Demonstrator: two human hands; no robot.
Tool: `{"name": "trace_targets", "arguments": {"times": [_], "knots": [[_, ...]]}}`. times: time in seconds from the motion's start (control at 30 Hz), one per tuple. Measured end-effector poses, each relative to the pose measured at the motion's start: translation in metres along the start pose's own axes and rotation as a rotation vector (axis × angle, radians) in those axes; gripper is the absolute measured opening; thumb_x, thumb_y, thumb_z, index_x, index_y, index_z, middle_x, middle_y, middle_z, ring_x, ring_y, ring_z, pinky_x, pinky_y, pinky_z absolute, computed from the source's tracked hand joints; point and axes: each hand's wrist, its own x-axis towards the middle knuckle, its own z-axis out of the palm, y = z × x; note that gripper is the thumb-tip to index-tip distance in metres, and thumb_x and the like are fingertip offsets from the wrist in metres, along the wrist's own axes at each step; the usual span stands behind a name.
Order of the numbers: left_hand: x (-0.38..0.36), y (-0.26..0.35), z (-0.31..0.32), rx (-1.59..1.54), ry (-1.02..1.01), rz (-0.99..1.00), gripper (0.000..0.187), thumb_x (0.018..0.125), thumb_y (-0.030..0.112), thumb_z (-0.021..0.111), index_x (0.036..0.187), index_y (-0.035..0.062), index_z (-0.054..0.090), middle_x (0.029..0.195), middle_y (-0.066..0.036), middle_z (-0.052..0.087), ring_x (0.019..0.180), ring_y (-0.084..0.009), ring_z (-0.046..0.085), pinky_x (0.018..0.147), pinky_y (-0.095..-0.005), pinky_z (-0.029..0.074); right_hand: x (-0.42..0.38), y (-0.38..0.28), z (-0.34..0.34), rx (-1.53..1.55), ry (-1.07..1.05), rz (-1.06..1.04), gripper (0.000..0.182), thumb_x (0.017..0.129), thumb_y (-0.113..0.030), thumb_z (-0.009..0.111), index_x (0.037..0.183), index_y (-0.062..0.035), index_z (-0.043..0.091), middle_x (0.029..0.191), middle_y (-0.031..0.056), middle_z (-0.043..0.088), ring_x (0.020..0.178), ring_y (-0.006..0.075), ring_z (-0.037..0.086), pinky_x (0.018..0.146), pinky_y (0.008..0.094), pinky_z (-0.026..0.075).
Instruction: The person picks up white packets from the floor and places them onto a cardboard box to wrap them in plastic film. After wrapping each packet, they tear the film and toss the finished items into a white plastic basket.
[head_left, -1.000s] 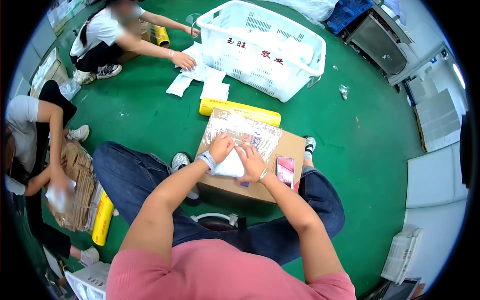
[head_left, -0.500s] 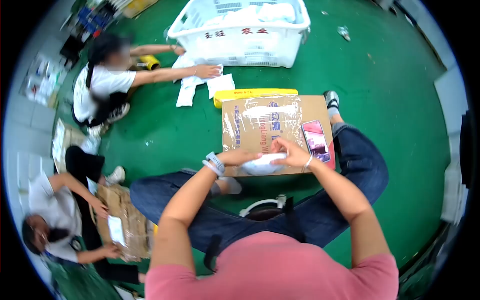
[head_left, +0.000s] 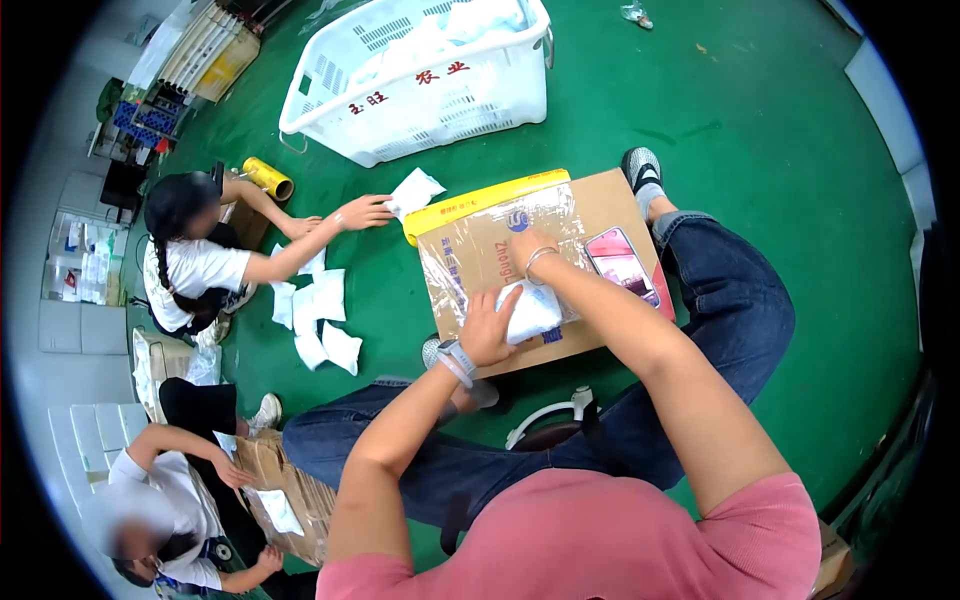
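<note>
A white packet [head_left: 533,312] lies on the near part of a cardboard box [head_left: 590,335] between my legs. My left hand [head_left: 486,330], with a watch at the wrist, rests at the packet's left side, its thumb pressed on the edge. My right hand [head_left: 528,249] is farther forward, low over the box's printed top. Its fingers are bent downward, and whatever is between them is hidden. Shiny clear film [head_left: 480,228] covers part of the box top. Along the box's far edge sits a long yellow carton [head_left: 490,207]. A phone [head_left: 622,266] lies at the right.
A white basket [head_left: 430,110] of white packets stands ahead. At left, one person [head_left: 195,260] handles packets [head_left: 325,295] on the green floor; another [head_left: 170,490] sits by a taped carton [head_left: 290,470] bearing a white packet. A yellow roll [head_left: 268,178] lies farther back.
My right hand has moved forward from the packet onto the box's middle; my left hand stays at the packet. The view has turned. The person ahead now reaches to a packet beside the yellow carton.
</note>
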Motion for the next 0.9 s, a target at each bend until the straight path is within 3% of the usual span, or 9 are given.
{"name": "trace_targets", "arguments": {"times": [0.13, 0.23, 0.4, 0.47, 0.53, 0.6, 0.67, 0.8, 0.9], "knots": [[-0.020, 0.014, -0.016, -0.484, -0.314, 0.087, 0.086, 0.055, 0.015, 0.067, 0.132, 0.0036, 0.030, 0.116, -0.025, 0.045, 0.107, -0.0399, 0.043, 0.095, -0.0408, 0.035, -0.001, 0.000, -0.003, 0.029, -0.064, 0.103, 0.024, 0.081, -0.015, 0.050, 0.098, -0.0056, 0.065, 0.104, 0.0169, 0.061, 0.096, 0.0289, 0.060, 0.080, 0.0373, 0.049], [-0.044, 0.031, -0.051, -0.879, -0.709, 0.106, 0.086, 0.055, 0.008, 0.066, 0.134, 0.0028, 0.030, 0.120, -0.019, 0.047, 0.110, -0.0286, 0.046, 0.095, -0.0336, 0.034, -0.003, 0.007, 0.000, 0.057, -0.032, 0.096, 0.023, 0.080, -0.014, 0.052, 0.097, -0.0043, 0.065, 0.104, 0.0177, 0.061, 0.097, 0.0303, 0.059, 0.080, 0.0373, 0.049], [-0.130, 0.033, -0.094, -1.607, -1.204, -0.397, 0.085, 0.061, 0.015, 0.072, 0.132, -0.0032, 0.029, 0.131, -0.017, 0.039, 0.122, -0.0258, 0.037, 0.103, -0.0370, 0.026, -0.027, 0.025, 0.027, 0.166, 0.049, -0.158, 0.035, 0.078, -0.016, 0.055, 0.109, -0.0002, 0.054, 0.109, 0.0197, 0.056, 0.105, 0.0332, 0.052, 0.090, 0.0390, 0.042], [-0.171, 0.044, -0.123, -1.994, -1.024, -0.841, 0.085, 0.061, 0.010, 0.070, 0.133, -0.0052, 0.027, 0.133, -0.018, 0.037, 0.124, -0.0279, 0.036, 0.104, -0.0380, 0.025, -0.044, 0.046, 0.038, 0.293, -0.011, -0.235, 0.037, 0.080, -0.019, 0.055, 0.111, -0.0005, 0.051, 0.110, 0.0192, 0.053, 0.105, 0.0339, 0.049, 0.092, 0.0396, 0.039], [-0.212, 0.046, -0.118, -2.234, -0.654, -0.840, 0.083, 0.061, 0.007, 0.065, 0.133, -0.0061, 0.026, 0.132, -0.019, 0.038, 0.123, -0.0304, 0.037, 0.104, -0.0392, 0.026, -0.064, 0.052, 0.044, 0.445, 0.266, -0.499, 0.035, 0.084, -0.023, 0.053, 0.113, -0.0044, 0.052, 0.101, 0.0166, 0.057, 0.101, 0.0315, 0.052, 0.089, 0.0357, 0.041], [-0.195, 0.068, -0.143, -2.353, -0.382, -0.845, 0.080, 0.063, 0.009, 0.062, 0.132, -0.0067, 0.026, 0.129, -0.022, 0.041, 0.120, -0.0321, 0.041, 0.104, -0.0406, 0.027, -0.106, 0.022, 0.009, 0.412, 0.224, -0.400, 0.037, 0.085, -0.027, 0.053, 0.114, -0.0038, 0.052, 0.102, 0.0172, 0.057, 0.098, 0.0322, 0.054, 0.087, 0.0373, 0.041], [-0.201, 0.049, -0.117, -2.401, -0.435, -0.812, 0.079, 0.064, 0.009, 0.061, 0.133, -0.0058, 0.024, 0.128, -0.022, 0.041, 0.119, -0.0317, 0.042, 0.103, -0.0397, 0.029, -0.168, -0.039, -0.054, 0.526, -0.066, -0.230, 0.036, 0.086, -0.028, 0.053, 0.110, -0.0012, 0.053, 0.104, 0.0181, 0.057, 0.095, 0.0331, 0.055, 0.084, 0.0378, 0.043], [-0.154, 0.061, -0.122, -2.072, -0.615, -0.702, 0.070, 0.069, 0.012, 0.062, 0.129, -0.0055, 0.031, 0.120, -0.018, 0.048, 0.111, -0.0265, 0.050, 0.096, -0.0349, 0.038, -0.223, -0.094, -0.047, 0.658, -0.160, -0.585, 0.052, 0.079, -0.037, 0.062, 0.115, -0.0032, 0.046, 0.099, 0.0199, 0.056, 0.089, 0.0289, 0.056, 0.077, 0.0309, 0.044], [-0.138, 0.056, -0.116, -1.770, -0.615, -0.850, 0.048, 0.086, 0.034, 0.055, 0.115, -0.0043, 0.050, 0.105, -0.011, 0.059, 0.090, -0.0151, 0.060, 0.075, -0.0257, 0.049, -0.214, -0.073, -0.018, 1.246, -0.558, -0.347, 0.048, 0.075, -0.020, 0.070, 0.114, -0.0059, 0.045, 0.097, 0.0044, 0.053, 0.089, 0.0120, 0.051, 0.078, 0.0281, 0.044]]}}
